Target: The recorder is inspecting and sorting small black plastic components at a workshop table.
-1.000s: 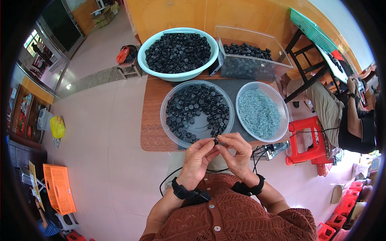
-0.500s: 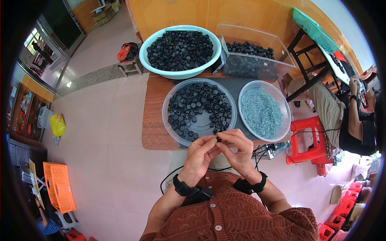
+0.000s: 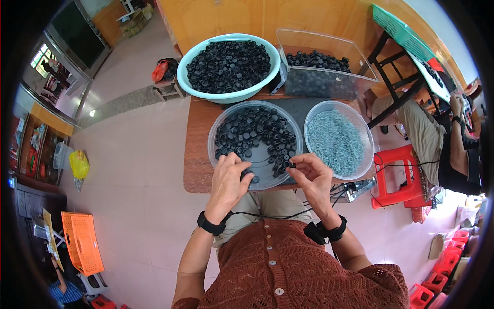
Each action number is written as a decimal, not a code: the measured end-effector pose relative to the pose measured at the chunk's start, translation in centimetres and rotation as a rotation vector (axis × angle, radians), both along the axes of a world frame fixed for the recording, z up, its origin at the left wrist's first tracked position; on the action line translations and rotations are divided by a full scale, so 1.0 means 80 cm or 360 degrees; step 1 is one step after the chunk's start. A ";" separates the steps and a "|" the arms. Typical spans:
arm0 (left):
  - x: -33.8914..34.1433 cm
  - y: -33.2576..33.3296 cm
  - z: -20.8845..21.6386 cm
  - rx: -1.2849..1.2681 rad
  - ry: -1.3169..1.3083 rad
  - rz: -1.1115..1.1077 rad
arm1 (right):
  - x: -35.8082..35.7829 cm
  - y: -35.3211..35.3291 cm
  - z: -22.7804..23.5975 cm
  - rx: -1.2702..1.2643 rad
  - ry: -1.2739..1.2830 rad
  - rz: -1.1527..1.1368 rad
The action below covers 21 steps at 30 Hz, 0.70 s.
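Now, at the tub [image 3: 263, 167]
My right hand [image 3: 316, 177] pinches a cap [image 3: 292, 165]; my left hand [image 3: 225, 179] curls loosely, hold unclear.

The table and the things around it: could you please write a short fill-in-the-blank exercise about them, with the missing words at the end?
1. The left hand is over the round tub, which contains many parts coloured ____.
2. The right hand holds a small part between its ____ and a finger.
3. For the wearer, the oval basin stands to the ____ of the rectangular bin.
4. The plastic stool beside the table is coloured ____.

Missing words: black; thumb; left; red.
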<state>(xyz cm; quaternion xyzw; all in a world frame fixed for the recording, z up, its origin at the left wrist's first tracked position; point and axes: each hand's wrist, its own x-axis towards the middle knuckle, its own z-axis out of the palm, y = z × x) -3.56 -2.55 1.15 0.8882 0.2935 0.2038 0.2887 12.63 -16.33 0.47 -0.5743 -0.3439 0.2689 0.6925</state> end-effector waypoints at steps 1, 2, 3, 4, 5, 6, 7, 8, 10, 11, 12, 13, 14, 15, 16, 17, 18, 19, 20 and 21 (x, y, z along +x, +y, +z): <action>0.003 0.001 0.001 0.0005 -0.0003 -0.0008 | -0.001 0.000 -0.001 0.0013 -0.0029 0.0015; 0.005 0.002 0.002 0.0066 0.0024 -0.0054 | -0.001 0.000 -0.001 0.0033 -0.0053 0.0033; 0.007 0.004 0.002 0.0126 0.0054 -0.0101 | -0.001 0.000 -0.001 0.0030 -0.0055 0.0021; 0.007 0.004 0.003 0.0128 0.0057 -0.0111 | -0.001 0.000 0.000 0.0029 -0.0038 0.0030; 0.008 0.004 0.003 0.0157 0.0091 -0.0141 | -0.001 0.001 0.002 0.0022 -0.0015 0.0033; 0.009 0.004 0.003 0.0187 0.0124 -0.0170 | 0.000 -0.001 0.004 0.0029 -0.0019 0.0032; 0.011 0.002 0.003 0.0190 0.0125 -0.0177 | 0.000 -0.003 0.006 -0.0027 0.0199 0.0059; 0.012 0.001 0.004 0.0204 0.0124 -0.0182 | 0.001 -0.003 0.008 -0.0044 0.0412 0.0101; 0.015 0.001 0.005 0.0221 0.0123 -0.0193 | 0.002 0.000 0.010 -0.0024 0.0504 0.0110; 0.016 0.003 0.006 0.0261 0.0033 -0.0155 | 0.002 0.001 0.011 0.0028 0.0584 0.0136; 0.017 0.004 0.007 0.0272 -0.0033 -0.0110 | 0.002 0.002 0.012 0.0028 0.0595 0.0139; 0.019 0.003 0.008 0.0300 -0.0055 -0.0119 | 0.002 0.004 0.012 0.0052 0.0616 0.0151; 0.021 0.002 0.009 -0.0137 -0.0293 0.0012 | 0.003 0.004 0.013 0.0058 0.0637 0.0150; 0.022 0.002 0.011 -0.0576 -0.0529 0.0145 | 0.003 0.005 0.013 0.0074 0.0637 0.0162; 0.023 0.002 0.013 -0.0938 -0.0682 0.0145 | 0.004 0.005 0.014 0.0067 0.0646 0.0177; 0.022 0.001 0.016 -0.0922 -0.0732 0.0120 | 0.004 0.006 0.015 0.0033 0.0650 0.0173; 0.018 -0.001 0.019 -0.1381 -0.0883 0.0049 | 0.004 0.006 0.017 0.0060 0.0652 0.0198; 0.015 -0.004 0.021 -0.1831 -0.1072 -0.0061 | 0.003 0.006 0.019 0.0024 0.0620 0.0186; 0.016 -0.005 0.023 -0.1986 -0.1107 -0.0129 | 0.003 0.007 0.021 -0.0011 0.0588 0.0176; 0.016 -0.007 0.024 -0.1985 -0.1115 -0.0124 | 0.001 0.007 0.023 -0.0014 0.0585 0.0183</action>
